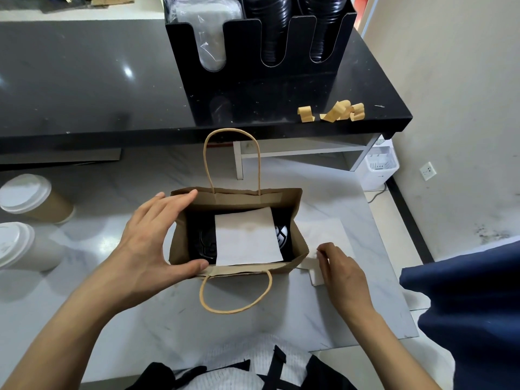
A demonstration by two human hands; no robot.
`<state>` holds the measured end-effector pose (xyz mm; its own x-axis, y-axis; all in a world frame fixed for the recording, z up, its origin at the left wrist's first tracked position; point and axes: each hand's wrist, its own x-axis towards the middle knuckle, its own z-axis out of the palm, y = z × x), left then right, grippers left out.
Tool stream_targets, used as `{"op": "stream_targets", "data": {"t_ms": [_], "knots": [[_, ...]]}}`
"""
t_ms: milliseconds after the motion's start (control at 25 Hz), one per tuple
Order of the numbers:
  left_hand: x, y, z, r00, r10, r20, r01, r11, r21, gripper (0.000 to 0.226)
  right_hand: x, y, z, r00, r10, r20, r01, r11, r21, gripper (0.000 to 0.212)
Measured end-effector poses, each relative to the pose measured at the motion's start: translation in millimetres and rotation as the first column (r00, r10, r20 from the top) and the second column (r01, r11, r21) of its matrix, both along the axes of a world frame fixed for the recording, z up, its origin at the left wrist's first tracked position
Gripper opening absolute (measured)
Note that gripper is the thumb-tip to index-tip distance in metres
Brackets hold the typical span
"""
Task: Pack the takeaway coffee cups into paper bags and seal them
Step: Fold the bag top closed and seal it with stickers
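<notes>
The paper bag [236, 235] stands upright and open on the desk [157, 319], directly in front of the person. Inside it, black-lidded cups [205, 243] sit beneath a white napkin [246, 239] that covers most of the opening.

Left hand [146, 240]: grip spread wide, fingers on the far rim of the bag and thumb on the near rim, bracing the left end. It encloses nothing.

Right hand [342, 270]: just right of the bag, fingers curled, pinching a small white paper piece [315, 273], possibly a sticker or its backing. What it is cannot be confirmed.

Two white-lidded cups [26, 218] stand well left of the bag. Brown paper strips [337, 111] lie beyond the bag on the black counter [84, 80], beside the lid holder [253, 66].

Hazards, judged from this position:
- Squeezing the rims together unevenly may tilt the cups and cause a spill.
- The napkin may catch in the fold and prevent a flat closure.
- Releasing the left-hand brace too soon may let the bag slide or tip.
- The near handle [236, 294], lying flat toward the person, may be trapped under the seal.
</notes>
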<state>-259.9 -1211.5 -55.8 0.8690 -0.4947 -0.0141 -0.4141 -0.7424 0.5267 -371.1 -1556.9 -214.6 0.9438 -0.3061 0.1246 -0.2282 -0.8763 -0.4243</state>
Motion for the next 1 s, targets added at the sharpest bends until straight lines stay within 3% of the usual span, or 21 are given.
{"op": "stream_targets", "data": {"t_ms": [240,400,480,560,640,720,840,1000], "knots": [[-0.1,1.0,-0.8,1.0,0.008,0.001,-0.008,1.0,-0.003,0.105,-1.7,3.9,8.1,0.969,0.147,-0.199,-0.129,0.986,0.103,0.047],[0.1,0.5,-0.9,1.0,0.011,0.003,-0.011,1.0,0.001,0.103,0.0,5.0,19.6,0.981,0.078,-0.176,-0.084,0.996,-0.023,0.008],[0.2,0.7,-0.8,1.0,0.01,0.005,-0.01,1.0,0.006,0.103,-1.0,3.7,19.5,0.985,0.068,-0.157,-0.069,0.998,0.0,0.011],[0.1,1.2,-1.0,1.0,0.009,0.005,-0.009,1.0,0.005,0.102,-0.5,5.6,22.9,0.988,-0.006,-0.154,0.033,0.983,0.178,0.011],[-0.1,1.3,-1.3,1.0,0.006,0.008,-0.006,1.0,0.005,0.102,3.7,5.3,28.5,0.97,-0.142,-0.199,0.212,0.893,0.396,0.014],[0.4,1.2,-1.6,1.0,0.003,0.009,-0.003,1.0,0.003,0.102,5.8,3.7,33.7,0.946,-0.205,-0.253,0.306,0.821,0.481,0.016],[0.7,0.8,-0.7,1.0,-0.001,0.014,0.0,1.0,0.002,0.101,10.5,4.9,49.1,0.931,-0.281,-0.232,0.364,0.748,0.555,0.014],[-0.5,0.5,-0.6,1.0,0.001,0.017,-0.001,1.0,-0.007,0.101,22.7,10.7,92.6,0.911,-0.413,-0.017,0.289,0.606,0.741,0.014]]}}
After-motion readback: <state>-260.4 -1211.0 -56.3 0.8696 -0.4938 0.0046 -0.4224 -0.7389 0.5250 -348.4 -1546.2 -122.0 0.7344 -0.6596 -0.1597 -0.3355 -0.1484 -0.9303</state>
